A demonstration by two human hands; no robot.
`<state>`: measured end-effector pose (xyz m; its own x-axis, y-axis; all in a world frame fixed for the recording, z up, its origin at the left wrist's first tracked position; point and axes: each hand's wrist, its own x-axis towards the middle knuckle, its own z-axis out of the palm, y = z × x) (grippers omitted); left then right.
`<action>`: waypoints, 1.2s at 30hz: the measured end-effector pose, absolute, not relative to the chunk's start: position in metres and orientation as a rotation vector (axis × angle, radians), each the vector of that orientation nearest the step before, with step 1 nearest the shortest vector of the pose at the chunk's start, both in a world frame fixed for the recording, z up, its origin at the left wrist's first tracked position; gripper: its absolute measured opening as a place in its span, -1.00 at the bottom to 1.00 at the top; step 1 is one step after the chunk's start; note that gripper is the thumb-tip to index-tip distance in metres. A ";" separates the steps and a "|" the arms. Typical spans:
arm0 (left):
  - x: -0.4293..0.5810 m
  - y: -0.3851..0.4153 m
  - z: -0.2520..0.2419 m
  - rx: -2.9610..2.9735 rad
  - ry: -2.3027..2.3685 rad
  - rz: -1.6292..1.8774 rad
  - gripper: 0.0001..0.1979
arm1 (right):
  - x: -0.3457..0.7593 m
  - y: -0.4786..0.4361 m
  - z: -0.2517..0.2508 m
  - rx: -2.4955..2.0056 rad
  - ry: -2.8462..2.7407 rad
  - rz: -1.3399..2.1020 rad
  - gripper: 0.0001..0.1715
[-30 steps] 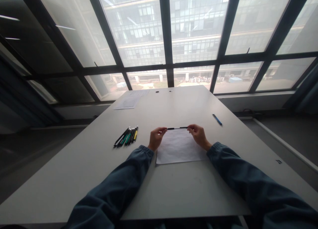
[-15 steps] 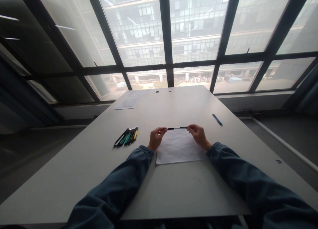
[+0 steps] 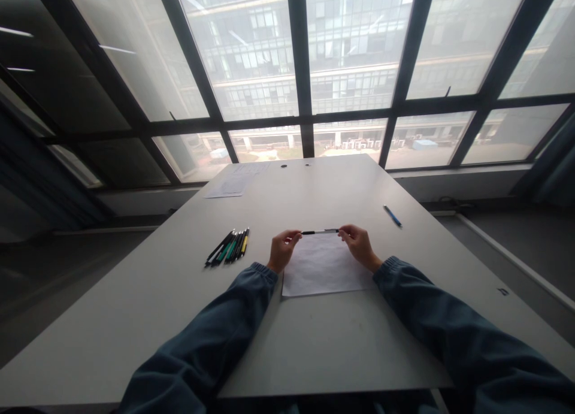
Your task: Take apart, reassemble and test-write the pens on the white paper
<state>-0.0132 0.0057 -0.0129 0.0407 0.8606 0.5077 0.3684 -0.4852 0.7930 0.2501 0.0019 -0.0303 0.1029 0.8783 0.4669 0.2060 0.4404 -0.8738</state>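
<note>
The left hand [image 3: 282, 250] and right hand [image 3: 358, 244] each pinch one end of a black pen [image 3: 320, 232], held level above the white paper [image 3: 323, 270]. The paper looks blank. Several pens [image 3: 229, 246] lie on the worktop [image 3: 314, 342] to the left.

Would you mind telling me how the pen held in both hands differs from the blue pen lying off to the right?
The held pen is black, the blue pen blue. The held pen lies crosswise over the paper; the blue pen rests untouched, angled on the table. Both are slim.

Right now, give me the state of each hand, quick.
Left hand: closed on one end of the black pen.
Right hand: closed on the pen's other end, above the paper sheet.
</note>
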 end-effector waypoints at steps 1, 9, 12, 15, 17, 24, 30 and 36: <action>-0.013 0.006 -0.013 1.874 1.235 1.442 -0.74 | 0.250 0.002 -0.030 -1.038 -1.410 0.657 -0.61; -0.013 0.005 -0.011 1.871 1.236 1.435 -0.72 | 0.250 0.000 -0.029 -1.034 -1.421 0.656 -0.61; -0.013 0.006 -0.012 1.865 1.237 1.426 -0.72 | 0.250 0.001 -0.029 -1.028 -1.424 0.653 -0.60; -0.014 0.006 -0.013 1.863 1.231 1.423 -0.70 | 0.251 0.002 -0.030 -1.025 -1.429 0.646 -0.60; -0.014 0.006 -0.012 1.862 1.232 1.422 -0.70 | 0.251 0.002 -0.030 -1.028 -1.432 0.645 -0.60; -0.013 0.004 -0.011 1.847 1.243 1.424 -0.70 | 0.251 0.000 -0.029 -1.023 -1.434 0.646 -0.62; -0.013 0.004 -0.011 1.838 1.239 1.419 -0.71 | 0.250 -0.001 -0.026 -1.021 -1.440 0.644 -0.59; -0.012 0.004 -0.010 1.849 1.235 1.428 -0.69 | 0.251 -0.002 -0.026 -1.028 -1.439 0.648 -0.61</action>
